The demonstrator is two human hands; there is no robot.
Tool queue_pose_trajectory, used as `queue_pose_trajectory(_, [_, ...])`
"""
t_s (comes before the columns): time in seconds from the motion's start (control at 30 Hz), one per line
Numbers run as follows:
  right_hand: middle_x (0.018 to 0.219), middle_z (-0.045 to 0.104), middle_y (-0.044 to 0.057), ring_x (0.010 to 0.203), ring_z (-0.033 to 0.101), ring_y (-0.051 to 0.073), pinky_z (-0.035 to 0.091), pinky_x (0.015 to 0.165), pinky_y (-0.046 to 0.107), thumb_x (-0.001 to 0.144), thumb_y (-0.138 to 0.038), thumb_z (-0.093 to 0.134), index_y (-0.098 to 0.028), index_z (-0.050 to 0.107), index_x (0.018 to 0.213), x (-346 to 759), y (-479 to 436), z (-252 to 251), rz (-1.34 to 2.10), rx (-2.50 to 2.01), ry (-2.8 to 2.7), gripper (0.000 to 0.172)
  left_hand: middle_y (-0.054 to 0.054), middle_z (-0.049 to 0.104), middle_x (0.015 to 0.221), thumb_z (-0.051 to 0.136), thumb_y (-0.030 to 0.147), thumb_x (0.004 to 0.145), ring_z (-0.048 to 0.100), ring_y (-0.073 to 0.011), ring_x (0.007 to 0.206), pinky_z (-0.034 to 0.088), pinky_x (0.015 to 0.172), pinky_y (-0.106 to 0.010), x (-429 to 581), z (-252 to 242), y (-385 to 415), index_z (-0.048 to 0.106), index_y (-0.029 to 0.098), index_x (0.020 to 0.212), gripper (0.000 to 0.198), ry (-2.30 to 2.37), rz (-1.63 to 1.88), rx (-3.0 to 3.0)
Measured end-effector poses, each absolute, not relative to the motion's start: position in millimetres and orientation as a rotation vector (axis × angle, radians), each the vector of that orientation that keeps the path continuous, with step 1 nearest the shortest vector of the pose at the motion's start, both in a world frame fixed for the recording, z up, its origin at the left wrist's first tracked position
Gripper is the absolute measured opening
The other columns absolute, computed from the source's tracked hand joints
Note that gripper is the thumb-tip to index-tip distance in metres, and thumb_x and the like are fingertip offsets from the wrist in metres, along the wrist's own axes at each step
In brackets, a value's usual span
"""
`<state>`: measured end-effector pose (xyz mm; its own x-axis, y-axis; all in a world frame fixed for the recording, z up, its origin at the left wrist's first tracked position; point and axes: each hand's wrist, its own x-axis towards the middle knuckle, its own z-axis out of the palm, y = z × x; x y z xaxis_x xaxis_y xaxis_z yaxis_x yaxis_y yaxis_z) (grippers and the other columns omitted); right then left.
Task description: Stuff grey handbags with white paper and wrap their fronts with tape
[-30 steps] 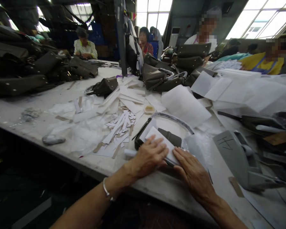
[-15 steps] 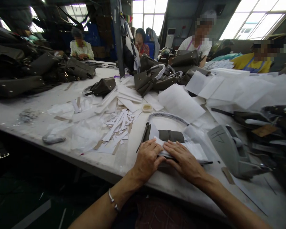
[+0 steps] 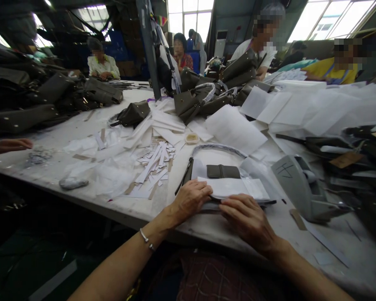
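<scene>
A dark olive handbag lies flat before me, its carrying handle (image 3: 219, 147) wrapped in clear film. White sheet material (image 3: 230, 188) covers the near part of the bag, and a small dark olive flap piece (image 3: 223, 171) shows above it. My left hand (image 3: 191, 195) is closed over the bag's near left edge, fingertips on the white sheet. Further right, my right hand (image 3: 247, 219) has its fingers curled at the near edge; its thumb is hidden. A dark tassel-like strap (image 3: 184, 177) lies at the bag's left side.
A grey tape dispenser (image 3: 297, 186) stands right of the bag. Paper strips (image 3: 156, 165) and clear plastic (image 3: 105, 177) lie left. White sheets (image 3: 235, 129) and dark bags (image 3: 191, 102) are heaped behind. A co-worker's hand (image 3: 11, 145) reaches in at far left; other people sit beyond.
My hands have moved apart and slightly nearer to me, from flat on the white sheet to the bag's near edge. A co-worker's hand has come further into view at left.
</scene>
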<state>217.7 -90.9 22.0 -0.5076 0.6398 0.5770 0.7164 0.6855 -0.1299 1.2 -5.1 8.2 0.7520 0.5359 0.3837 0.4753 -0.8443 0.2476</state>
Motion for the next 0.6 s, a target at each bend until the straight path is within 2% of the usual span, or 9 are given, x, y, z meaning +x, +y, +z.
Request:
queue_pose_trajectory(0.1, [0.093, 0.072, 0.006, 0.081, 0.063, 0.018, 0.048, 0.074, 0.033, 0.096, -0.013, 0.049, -0.019, 0.067, 0.104, 207, -102, 21, -0.206, -1.084, -2.329, 0.021, -0.005, 0.068, 0.114, 0.059, 0.020, 0.093, 0.062, -0.0190, 0.112, 0.044, 0.104, -0.036, 0, 8, -2, 0.060, 0.019, 0.115, 0.021, 0.759, 0.676, 2.788])
queue_pose_trajectory(0.2, [0.092, 0.071, 0.008, 0.076, 0.059, 0.019, 0.044, 0.069, 0.034, 0.099, -0.015, 0.041, -0.016, 0.067, 0.102, 195, -100, 9, -0.342, -1.166, -2.340, 0.026, -0.006, 0.068, 0.115, 0.057, 0.018, 0.094, 0.062, -0.0187, 0.112, 0.046, 0.102, -0.032, -2, 20, 5, 0.061, 0.018, 0.119, 0.026, 0.664, 0.590, 2.753])
queue_pose_trajectory(0.3, [0.089, 0.070, 0.007, 0.074, 0.056, 0.019, 0.040, 0.068, 0.036, 0.099, -0.015, 0.038, -0.019, 0.067, 0.096, 190, -93, -2, -0.422, -1.193, -2.306, 0.029, -0.005, 0.067, 0.120, 0.052, 0.012, 0.094, 0.063, -0.0161, 0.111, 0.047, 0.100, -0.026, -5, 37, 13, 0.061, 0.018, 0.124, 0.032, 0.566, 0.469, 2.676])
queue_pose_trajectory(0.37, [0.095, 0.071, 0.006, 0.084, 0.059, 0.020, 0.043, 0.076, 0.037, 0.099, -0.015, 0.041, -0.020, 0.066, 0.098, 189, -89, -4, -0.469, -1.183, -2.233, 0.026, -0.004, 0.066, 0.122, 0.050, 0.011, 0.094, 0.064, -0.0151, 0.110, 0.048, 0.099, -0.024, -6, 45, 18, 0.062, 0.019, 0.124, 0.033, 0.521, 0.408, 2.632])
queue_pose_trajectory(0.43, [0.109, 0.070, 0.007, 0.107, 0.058, 0.024, 0.043, 0.093, 0.043, 0.096, -0.015, 0.048, -0.021, 0.064, 0.110, 188, -84, -2, -0.535, -1.168, -2.154, 0.022, -0.003, 0.068, 0.120, 0.050, 0.010, 0.094, 0.065, -0.0151, 0.108, 0.049, 0.097, -0.023, -6, 48, 20, 0.065, 0.021, 0.119, 0.031, 0.500, 0.377, 2.622])
queue_pose_trajectory(0.5, [0.127, 0.065, 0.010, 0.128, 0.047, 0.030, 0.035, 0.107, 0.052, 0.093, -0.015, 0.054, -0.021, 0.057, 0.127, 186, -77, 4, -0.565, -1.180, -2.148, 0.034, -0.003, 0.069, 0.116, 0.050, 0.010, 0.094, 0.067, -0.0157, 0.106, 0.050, 0.095, -0.024, -5, 45, 21, 0.067, 0.020, 0.114, 0.028, 0.510, 0.387, 2.640])
queue_pose_trajectory(0.53, [0.133, 0.061, 0.011, 0.134, 0.043, 0.031, 0.033, 0.111, 0.055, 0.092, -0.016, 0.054, -0.019, 0.052, 0.134, 186, -73, 6, -0.547, -1.193, -2.180, 0.042, -0.004, 0.070, 0.115, 0.050, 0.011, 0.094, 0.067, -0.0159, 0.106, 0.051, 0.094, -0.024, -5, 42, 20, 0.067, 0.019, 0.113, 0.027, 0.521, 0.409, 2.658])
queue_pose_trajectory(0.6, [0.137, 0.058, 0.014, 0.134, 0.044, 0.031, 0.033, 0.112, 0.055, 0.093, -0.016, 0.050, -0.013, 0.044, 0.143, 185, -65, 8, -0.471, -1.219, -2.262, 0.050, -0.006, 0.070, 0.116, 0.048, 0.011, 0.096, 0.065, -0.0155, 0.109, 0.050, 0.097, -0.025, -5, 34, 16, 0.066, 0.015, 0.113, 0.026, 0.523, 0.498, 2.717])
